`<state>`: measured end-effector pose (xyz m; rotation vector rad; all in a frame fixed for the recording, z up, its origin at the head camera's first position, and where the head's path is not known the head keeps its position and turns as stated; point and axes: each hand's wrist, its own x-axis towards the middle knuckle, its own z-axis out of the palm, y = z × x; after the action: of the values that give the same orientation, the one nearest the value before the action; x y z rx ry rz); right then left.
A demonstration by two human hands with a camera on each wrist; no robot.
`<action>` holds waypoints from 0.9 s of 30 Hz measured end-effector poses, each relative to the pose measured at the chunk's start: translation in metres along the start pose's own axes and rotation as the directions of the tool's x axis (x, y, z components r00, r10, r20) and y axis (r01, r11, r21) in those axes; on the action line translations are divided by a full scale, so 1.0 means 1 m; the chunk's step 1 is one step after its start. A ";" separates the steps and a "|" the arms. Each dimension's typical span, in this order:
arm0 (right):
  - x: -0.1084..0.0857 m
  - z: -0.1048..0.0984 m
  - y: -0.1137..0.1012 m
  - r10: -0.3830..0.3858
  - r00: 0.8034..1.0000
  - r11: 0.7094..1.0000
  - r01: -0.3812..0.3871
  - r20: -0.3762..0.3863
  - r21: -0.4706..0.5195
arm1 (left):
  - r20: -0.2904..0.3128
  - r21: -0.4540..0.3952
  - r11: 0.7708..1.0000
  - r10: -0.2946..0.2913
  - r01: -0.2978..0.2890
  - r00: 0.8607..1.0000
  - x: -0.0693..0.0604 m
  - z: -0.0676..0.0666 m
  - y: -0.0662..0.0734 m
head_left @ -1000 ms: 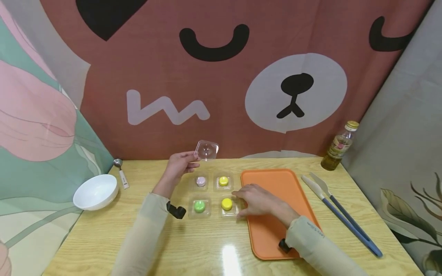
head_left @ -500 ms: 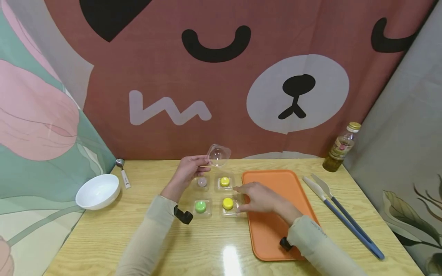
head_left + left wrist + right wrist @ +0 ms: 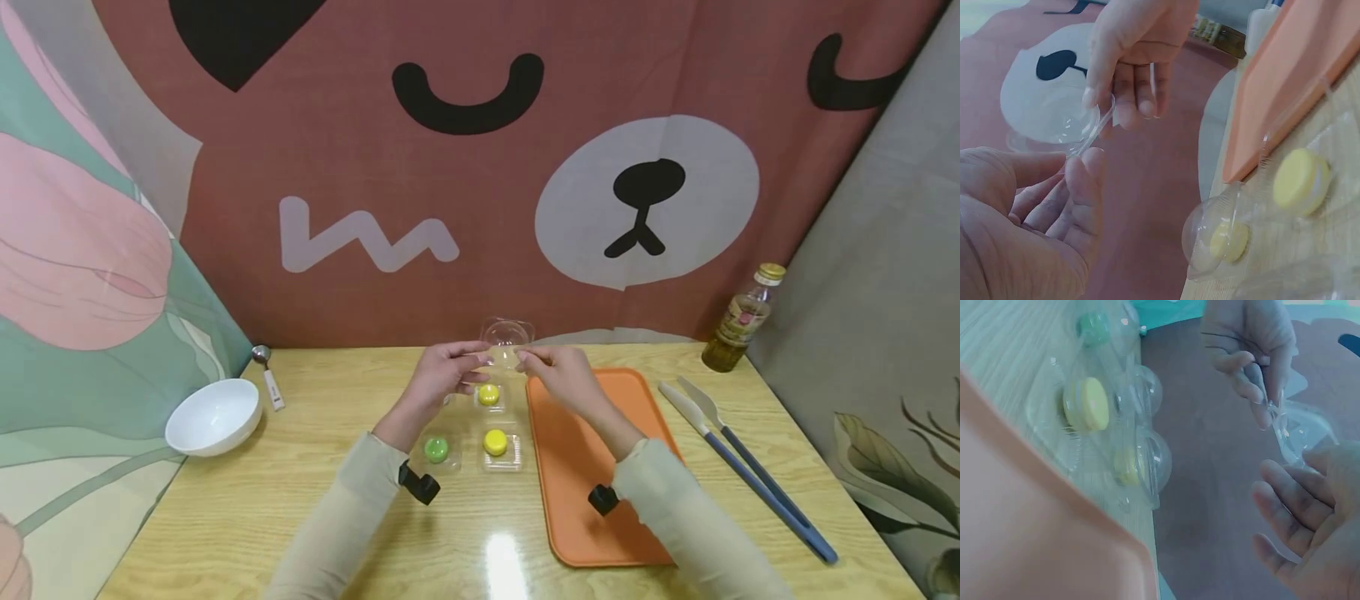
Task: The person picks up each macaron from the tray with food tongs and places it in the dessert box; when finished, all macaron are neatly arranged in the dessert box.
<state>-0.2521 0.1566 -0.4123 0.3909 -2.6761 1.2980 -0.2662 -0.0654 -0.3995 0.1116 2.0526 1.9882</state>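
My left hand pinches one edge of a clear plastic lid, which has a round dome and is raised above the table's back edge. My right hand has its thumb and forefinger on the lid's other side, its remaining fingers loose in the right wrist view. Below lie macarons in clear plastic packs: a green one, a front yellow one and a back yellow one. The left hand largely hides the lilac one. In the left wrist view, the nearer yellow macaron has no dome directly over it.
An orange tray lies right of the packs. Beyond it are tongs with blue handles and an oil bottle. At the left stand a white bowl and a small scoop. A printed curtain hangs behind the table.
My left hand has carried the lid rightward. My right hand has left the front yellow macaron's pack, moved up and back, and taken hold of the lid's other side.
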 end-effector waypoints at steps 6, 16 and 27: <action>0.003 -0.002 0.004 -0.111 0.989 0.992 0.104 -0.097 -0.077 | 0.115 0.164 0.986 0.001 -0.020 0.993 -0.003 0.001 -0.003; 0.001 -0.006 0.008 -0.319 0.936 0.925 0.275 -0.146 -0.261 | 0.191 0.242 0.968 0.018 -0.065 0.981 -0.006 -0.005 0.005; -0.001 -0.020 0.010 -0.319 0.946 0.912 0.325 0.066 -0.250 | 0.298 0.346 0.914 0.108 -0.213 0.948 -0.010 -0.015 0.004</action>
<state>-0.2534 0.1783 -0.4079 0.7757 -2.6063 0.8442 -0.2611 -0.0817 -0.3935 0.6186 2.2645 1.5286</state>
